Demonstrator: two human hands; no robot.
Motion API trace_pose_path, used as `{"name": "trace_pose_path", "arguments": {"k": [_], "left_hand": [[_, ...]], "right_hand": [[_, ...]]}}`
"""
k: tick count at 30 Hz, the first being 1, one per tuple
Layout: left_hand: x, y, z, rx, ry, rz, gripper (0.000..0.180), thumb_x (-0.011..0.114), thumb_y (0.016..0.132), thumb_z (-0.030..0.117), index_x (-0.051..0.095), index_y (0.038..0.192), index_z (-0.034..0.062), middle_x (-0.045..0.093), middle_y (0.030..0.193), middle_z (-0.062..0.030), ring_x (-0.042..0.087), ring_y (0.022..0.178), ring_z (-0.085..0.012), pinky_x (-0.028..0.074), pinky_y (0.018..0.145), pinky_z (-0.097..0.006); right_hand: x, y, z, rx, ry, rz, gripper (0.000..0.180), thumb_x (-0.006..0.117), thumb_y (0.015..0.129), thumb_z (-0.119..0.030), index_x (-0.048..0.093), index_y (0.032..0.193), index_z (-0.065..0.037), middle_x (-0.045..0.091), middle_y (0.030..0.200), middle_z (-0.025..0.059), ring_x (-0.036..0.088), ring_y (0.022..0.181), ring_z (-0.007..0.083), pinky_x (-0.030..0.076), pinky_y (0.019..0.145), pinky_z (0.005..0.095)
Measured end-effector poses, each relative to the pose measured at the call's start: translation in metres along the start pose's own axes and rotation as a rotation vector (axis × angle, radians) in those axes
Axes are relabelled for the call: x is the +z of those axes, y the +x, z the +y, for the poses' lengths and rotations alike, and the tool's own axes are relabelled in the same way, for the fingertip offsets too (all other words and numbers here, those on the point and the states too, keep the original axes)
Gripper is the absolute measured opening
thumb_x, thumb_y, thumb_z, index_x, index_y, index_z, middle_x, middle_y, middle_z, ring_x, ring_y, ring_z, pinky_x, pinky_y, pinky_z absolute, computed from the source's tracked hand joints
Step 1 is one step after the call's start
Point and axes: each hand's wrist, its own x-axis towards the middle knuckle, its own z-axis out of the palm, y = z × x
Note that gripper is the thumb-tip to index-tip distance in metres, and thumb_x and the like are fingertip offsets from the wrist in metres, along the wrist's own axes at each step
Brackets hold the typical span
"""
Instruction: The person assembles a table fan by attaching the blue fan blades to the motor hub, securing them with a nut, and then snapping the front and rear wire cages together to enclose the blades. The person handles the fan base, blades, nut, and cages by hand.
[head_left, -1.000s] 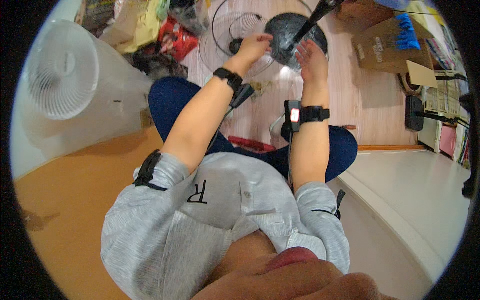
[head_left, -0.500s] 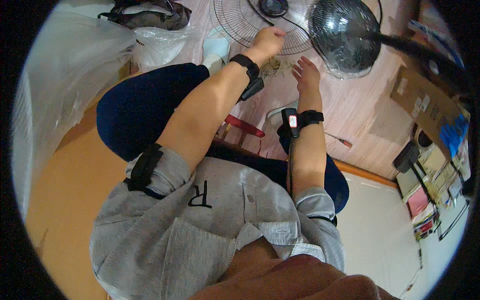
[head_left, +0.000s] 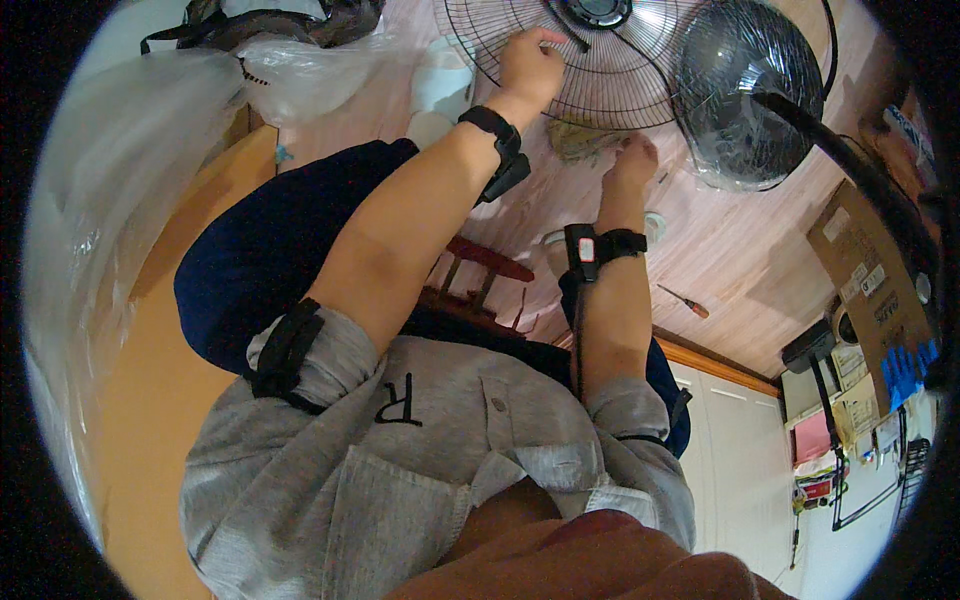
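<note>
A round black wire fan grille [head_left: 620, 112] with a dark hub lies on the floor at the top middle. Over its left part is my left hand [head_left: 533, 72], fingers curled in; whatever they hold, if anything, is hidden. My right hand [head_left: 630, 168] is just below the grille's near rim, its fingers folded and partly blurred, their contents not visible. Between the hands, a yellowish crumpled thing [head_left: 578, 142] lies partly under the grille. To the right sits a round black fan base [head_left: 745, 120] wrapped in clear plastic, with a black pole [head_left: 840, 145] rising from it.
An orange-handled screwdriver [head_left: 688, 302] lies right of my right forearm. A small red wooden stool [head_left: 490, 260] stands below my hands. Clear plastic sheeting [head_left: 130, 200] covers the left side, near a black bag [head_left: 270, 28]. A cardboard box [head_left: 860, 250] and blue glove [head_left: 908, 372] are at right.
The view has shifted, so the grille and wrapped base appear further right. My right hand's fingers went from spread to folded, close to the grille's rim. My left hand stays curled over the grille.
</note>
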Motion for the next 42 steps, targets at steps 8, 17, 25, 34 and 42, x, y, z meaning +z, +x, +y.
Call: {"name": "trace_pose_path", "arguments": {"k": [8,17,25,34,42], "left_hand": [[0.017,-0.017,0.017,0.525,0.071,-0.182,0.029,0.076,0.082,0.021,0.075,0.110,0.0147,0.070,0.119,-0.0108,0.065,0.107,-0.0317,0.049,0.095,-0.046],[0.012,-0.045,0.033,0.985,0.549,-0.279,0.035,0.063,0.084,0.019,0.075,0.117,0.0166,0.069,0.119,-0.0018,0.061,0.114,-0.0235,0.042,0.104,-0.043],[-0.003,-0.049,0.072,0.955,0.541,-0.368,0.037,0.063,0.083,0.018,0.075,0.118,0.0182,0.071,0.118,-0.0016,0.061,0.116,-0.0217,0.042,0.106,-0.041],[-0.009,-0.051,0.105,0.951,0.531,-0.325,0.033,0.062,0.081,0.016,0.077,0.110,0.0184,0.071,0.105,-0.0016,0.064,0.107,-0.0217,0.043,0.104,-0.041],[-0.018,-0.050,0.124,0.932,0.486,-0.334,0.031,0.062,0.081,0.014,0.078,0.108,0.0160,0.071,0.103,-0.0021,0.066,0.105,-0.0225,0.044,0.103,-0.042]], "right_hand": [[0.018,-0.006,-0.071,0.183,0.495,-0.171,0.040,0.041,0.100,-0.026,0.056,0.129,-0.002,0.061,0.126,0.0148,0.060,0.115,0.0306,0.049,0.098,0.0518],[0.012,0.012,-0.068,-0.096,0.377,-0.356,0.043,0.047,0.099,-0.019,0.050,0.138,0.002,0.060,0.133,0.0180,0.062,0.117,0.0320,0.053,0.098,0.0479],[0.026,0.113,-0.016,-1.366,-1.152,-0.318,0.044,0.061,0.089,-0.008,0.056,0.132,-0.001,0.058,0.141,0.0197,0.055,0.132,0.0288,0.043,0.112,0.0435],[0.050,0.045,0.014,-0.972,-1.437,-0.138,0.027,0.070,0.083,-0.008,0.066,0.109,-0.004,0.069,0.122,0.0133,0.063,0.117,0.0254,0.049,0.101,0.0423],[0.076,0.029,0.015,-0.834,-1.372,-0.214,0.026,0.071,0.082,-0.008,0.066,0.107,-0.004,0.069,0.119,0.0127,0.064,0.113,0.0250,0.050,0.098,0.0416]]}}
